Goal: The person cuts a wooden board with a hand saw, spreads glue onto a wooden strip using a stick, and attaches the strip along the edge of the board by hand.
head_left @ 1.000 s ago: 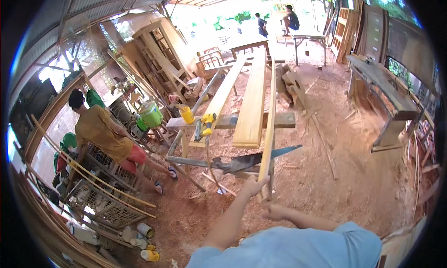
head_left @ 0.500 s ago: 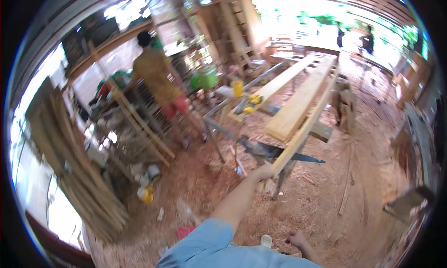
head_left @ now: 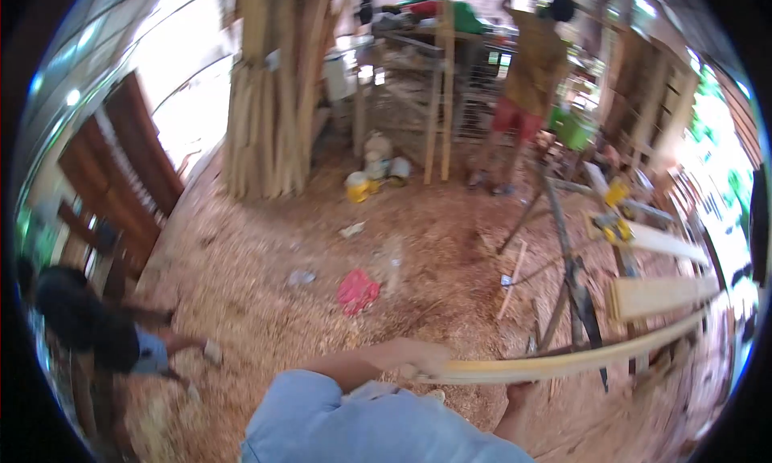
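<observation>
A long, narrow wooden board (head_left: 563, 369) runs from in front of my body toward the right, its far part near the work stand. My left hand (head_left: 420, 358), blurred by motion, is closed round its near end. My right hand (head_left: 519, 393) is at the board's lower edge, farther along, and looks closed on it; its fingers are partly hidden. Beyond the board, a dark-bladed handsaw (head_left: 591, 322) hangs at the stand. Wider pale planks (head_left: 663, 297) lie on the supports, with a yellow and black power tool (head_left: 613, 227) near them.
A person in a brown shirt (head_left: 535, 57) stands at the back bench. Another person in dark clothing (head_left: 88, 314) bends at the left. Upright timber strips (head_left: 269, 129) lean at the back left. A red plastic bag (head_left: 358, 292) and a yellow-white container (head_left: 357, 186) lie on the shaving-covered floor.
My view has swung left, bringing the bending person into sight. My right hand has come from hanging free to the board. My left hand still holds the board's end.
</observation>
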Motion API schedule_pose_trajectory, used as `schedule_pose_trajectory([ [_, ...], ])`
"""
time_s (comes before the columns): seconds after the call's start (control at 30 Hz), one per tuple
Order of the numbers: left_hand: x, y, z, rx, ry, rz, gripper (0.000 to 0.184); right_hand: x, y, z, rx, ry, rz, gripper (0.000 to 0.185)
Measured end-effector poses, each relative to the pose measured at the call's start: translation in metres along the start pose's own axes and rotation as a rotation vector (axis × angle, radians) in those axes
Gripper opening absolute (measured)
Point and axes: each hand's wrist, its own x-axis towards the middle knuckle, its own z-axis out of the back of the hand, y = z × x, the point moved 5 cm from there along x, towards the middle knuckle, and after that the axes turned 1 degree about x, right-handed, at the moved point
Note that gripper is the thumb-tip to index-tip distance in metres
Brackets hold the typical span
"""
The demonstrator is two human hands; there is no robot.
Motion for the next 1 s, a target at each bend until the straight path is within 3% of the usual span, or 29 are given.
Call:
schedule_pose_trajectory([
  [0.03,-0.037,0.033,-0.025,0.099,-0.059,-0.018,0.030,0.003,0.001,-0.016,-0.035,0.083,0.100,0.053],
  [0.07,-0.104,0.013,-0.007,0.026,-0.070,0.103,0.035,0.002,0.005,-0.031,-0.050,0.166,0.211,0.051],
  [0.1,-0.151,0.014,-0.005,-0.068,-0.021,0.472,0.039,-0.029,-0.002,-0.055,-0.016,0.057,0.147,0.048],
  [0.13,-0.169,0.126,-0.075,-0.062,-0.046,0.451,0.043,-0.003,0.007,-0.030,-0.011,0.046,0.188,0.046],
  [0.17,-0.227,0.099,-0.054,0.138,-0.036,0.624,0.041,0.033,0.017,0.002,-0.006,0.035,0.229,0.045],
  [0.2,-0.265,0.123,-0.067,0.149,-0.175,0.619,0.037,0.067,0.027,0.031,-0.002,0.024,0.270,0.043],
  [0.23,-0.306,0.101,-0.049,0.076,-0.179,0.782,0.038,0.116,0.036,0.076,-0.545,0.177,0.655,0.042],
  [0.27,-0.336,0.094,-0.040,0.033,-0.194,0.830,0.041,0.084,0.037,0.048,0.197,-0.004,0.194,0.033],
  [0.4,-0.412,0.146,-0.060,0.313,-0.567,1.068,0.042,0.024,-0.013,0.020,0.262,0.014,0.167,0.031],
  [0.47,-0.455,0.169,-0.058,0.314,-0.670,1.071,0.045,0.012,-0.044,0.005,0.285,0.073,0.149,0.031],
  [0.67,-0.540,0.236,-0.031,0.255,-0.672,1.189,0.039,-0.003,-0.137,-0.046,0.324,0.311,0.073,0.029],
  [0.83,-0.508,0.270,0.030,0.192,-0.731,1.098,0.040,-0.020,-0.172,-0.087,0.354,0.566,0.096,0.028],
  [1.0,-0.421,0.295,0.077,0.095,-0.679,0.942,0.040,-0.035,-0.163,-0.136,0.346,0.777,0.192,0.027],
])
